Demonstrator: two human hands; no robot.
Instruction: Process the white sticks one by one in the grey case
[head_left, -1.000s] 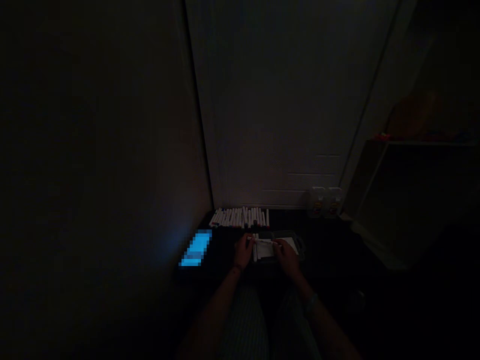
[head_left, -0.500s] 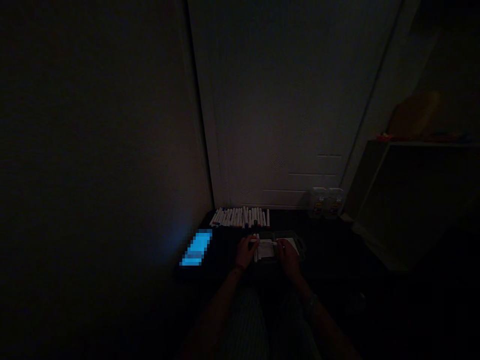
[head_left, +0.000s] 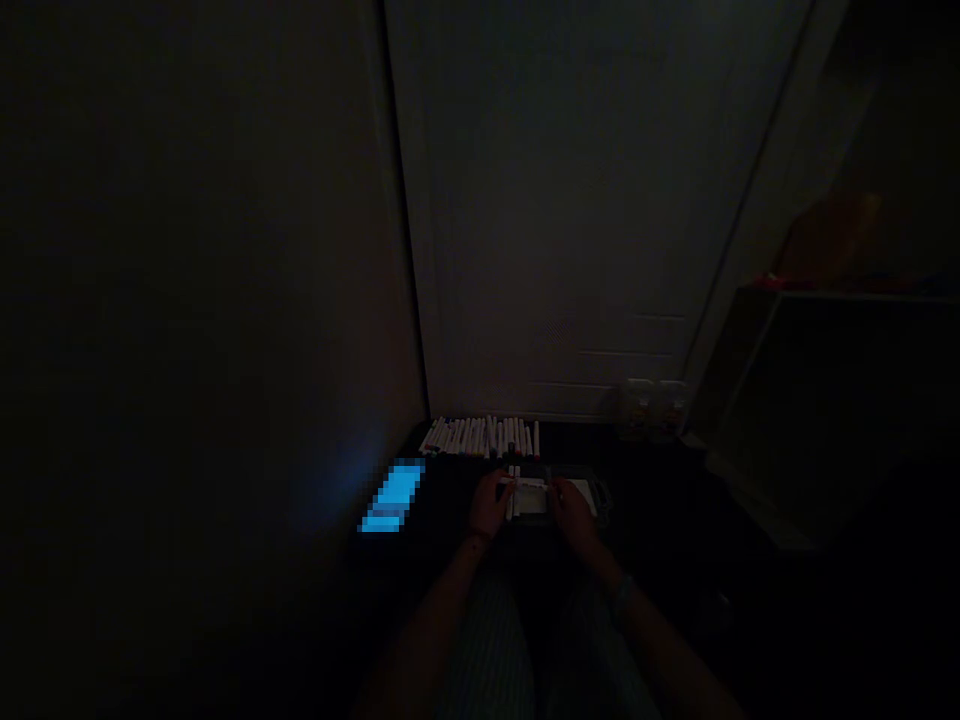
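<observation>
Both my hands are over a clear plastic case (head_left: 559, 470) that lies opened out on the dark table. Between them a white marker (head_left: 532, 484) is held crosswise. My left hand (head_left: 490, 503) pinches its left end, and my right hand (head_left: 571, 508) grips the right end. Beneath it, two white markers (head_left: 514, 506) stand lengthwise side by side at the case's left part. White inserts (head_left: 583, 494) show inside the case. Dim light hides the fine detail of my fingers and the marker's cap.
Behind the case, a row of white markers (head_left: 480, 436) with coloured ends lies along the wall. A glowing phone-like screen (head_left: 394, 497), pixelated, lies on the left. Two clear containers (head_left: 637, 410) stand at the back right. A shelf unit (head_left: 757, 330) rises farther right.
My hands stay over the case with the marker between them, shifting only slightly. The marker tilted a little and is now nearly level. The camera view has moved slightly.
</observation>
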